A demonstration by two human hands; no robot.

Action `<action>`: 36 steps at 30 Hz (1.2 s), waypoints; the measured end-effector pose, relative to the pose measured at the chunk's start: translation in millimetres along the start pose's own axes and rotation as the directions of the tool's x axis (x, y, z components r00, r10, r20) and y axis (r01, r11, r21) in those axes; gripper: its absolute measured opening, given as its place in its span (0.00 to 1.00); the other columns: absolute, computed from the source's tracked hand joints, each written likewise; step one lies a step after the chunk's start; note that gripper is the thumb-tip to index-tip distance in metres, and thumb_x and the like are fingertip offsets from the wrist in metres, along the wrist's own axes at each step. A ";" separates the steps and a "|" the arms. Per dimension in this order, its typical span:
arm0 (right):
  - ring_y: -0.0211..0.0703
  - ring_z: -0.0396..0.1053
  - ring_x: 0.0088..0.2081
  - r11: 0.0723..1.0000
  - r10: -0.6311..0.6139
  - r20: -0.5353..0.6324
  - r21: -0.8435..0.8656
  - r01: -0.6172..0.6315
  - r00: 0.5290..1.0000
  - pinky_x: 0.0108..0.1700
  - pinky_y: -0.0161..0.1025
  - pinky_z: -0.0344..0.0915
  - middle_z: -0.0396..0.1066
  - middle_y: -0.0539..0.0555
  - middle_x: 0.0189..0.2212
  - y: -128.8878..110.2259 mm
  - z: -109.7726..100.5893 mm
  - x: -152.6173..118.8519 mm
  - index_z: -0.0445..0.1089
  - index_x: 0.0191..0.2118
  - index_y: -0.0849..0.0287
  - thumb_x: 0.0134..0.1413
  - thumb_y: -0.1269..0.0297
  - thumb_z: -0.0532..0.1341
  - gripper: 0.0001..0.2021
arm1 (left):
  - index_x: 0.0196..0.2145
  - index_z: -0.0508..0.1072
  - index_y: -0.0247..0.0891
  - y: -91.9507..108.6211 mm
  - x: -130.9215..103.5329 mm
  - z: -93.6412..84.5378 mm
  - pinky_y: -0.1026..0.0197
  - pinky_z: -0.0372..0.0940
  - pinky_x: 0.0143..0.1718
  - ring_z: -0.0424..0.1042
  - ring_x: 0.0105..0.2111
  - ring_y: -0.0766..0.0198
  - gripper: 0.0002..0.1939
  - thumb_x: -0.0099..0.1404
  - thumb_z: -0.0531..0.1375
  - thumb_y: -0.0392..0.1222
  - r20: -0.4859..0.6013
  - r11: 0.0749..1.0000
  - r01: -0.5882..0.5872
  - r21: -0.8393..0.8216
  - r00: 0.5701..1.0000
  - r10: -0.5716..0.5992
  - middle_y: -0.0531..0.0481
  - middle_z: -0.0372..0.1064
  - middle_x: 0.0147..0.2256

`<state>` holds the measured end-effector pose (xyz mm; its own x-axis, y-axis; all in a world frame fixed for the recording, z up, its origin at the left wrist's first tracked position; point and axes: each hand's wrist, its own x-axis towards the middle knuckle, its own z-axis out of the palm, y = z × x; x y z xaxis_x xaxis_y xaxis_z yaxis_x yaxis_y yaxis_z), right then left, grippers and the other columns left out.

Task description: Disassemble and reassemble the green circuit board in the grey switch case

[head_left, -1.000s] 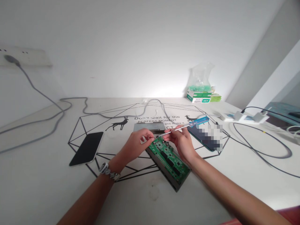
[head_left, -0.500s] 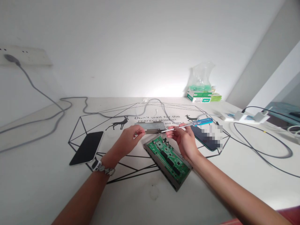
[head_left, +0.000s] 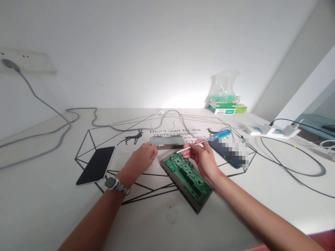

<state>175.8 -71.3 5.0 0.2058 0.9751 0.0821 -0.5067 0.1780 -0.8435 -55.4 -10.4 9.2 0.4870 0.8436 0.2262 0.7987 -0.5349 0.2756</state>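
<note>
My right hand [head_left: 201,157] is closed on a screwdriver [head_left: 220,135] with a clear blue handle. Its metal shaft points left, and the tip hangs over the far end of a green circuit board [head_left: 187,177] in a grey casing lying on the table. My left hand [head_left: 143,158], with a watch [head_left: 113,183] on its wrist, has its fingers pinched together beside the left end of a grey metal cover [head_left: 166,141]. Whatever sits in that pinch is too small to make out. The cover lies behind the board.
A black-screened phone [head_left: 95,165] lies at left, and another phone [head_left: 225,151], partly blurred, lies at right. Grey cable [head_left: 95,118] runs along the back. A power strip [head_left: 258,131] with plugs stands at right. Boxes [head_left: 222,106] under a plastic bag stand against the wall.
My left hand has drawn slightly left and nearer to me, away from the cover. The screwdriver has shifted left, and its tip has dropped from the cover's edge to above the board.
</note>
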 end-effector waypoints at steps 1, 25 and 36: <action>0.43 0.76 0.27 1.000 0.000 0.003 0.000 0.000 1.000 0.33 0.40 0.72 0.78 0.50 0.29 -0.2 0.2 -0.1 0.57 0.38 0.53 0.47 0.66 0.67 0.17 | 0.31 0.71 0.38 -0.2 0.2 0.3 0.56 0.63 0.39 0.69 0.37 0.56 0.09 0.66 0.52 0.38 -0.002 1.000 -0.009 -0.008 1.000 0.009 0.45 0.68 0.37; 0.43 0.75 0.26 1.000 -0.004 -0.014 -0.011 0.004 1.000 0.32 0.40 0.72 0.78 0.51 0.28 -6.8 0.6 1.7 0.57 0.37 0.53 0.47 0.68 0.66 0.16 | 0.45 0.77 0.39 9.6 -1.8 -3.3 0.55 0.64 0.48 0.71 0.46 0.53 0.18 0.64 0.62 0.54 -0.073 0.979 -0.121 -0.162 0.991 0.110 0.44 0.73 0.44; 0.42 0.74 0.25 1.000 -0.016 -0.029 -0.008 0.016 0.999 0.30 0.39 0.72 0.77 0.50 0.28 -6.1 -4.1 7.9 0.57 0.38 0.54 0.46 0.67 0.66 0.17 | 0.31 0.73 0.41 56.4 -17.7 -12.7 0.59 0.59 0.39 0.70 0.34 0.58 0.26 0.45 0.72 0.63 0.137 0.955 -0.241 -0.170 0.955 0.265 0.52 0.72 0.32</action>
<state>183.9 -65.3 8.7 0.2380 0.9680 0.0803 -0.4964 0.1923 -0.8465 -23.5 -56.1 32.7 0.7248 0.6698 0.1611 0.5856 -0.7222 0.3681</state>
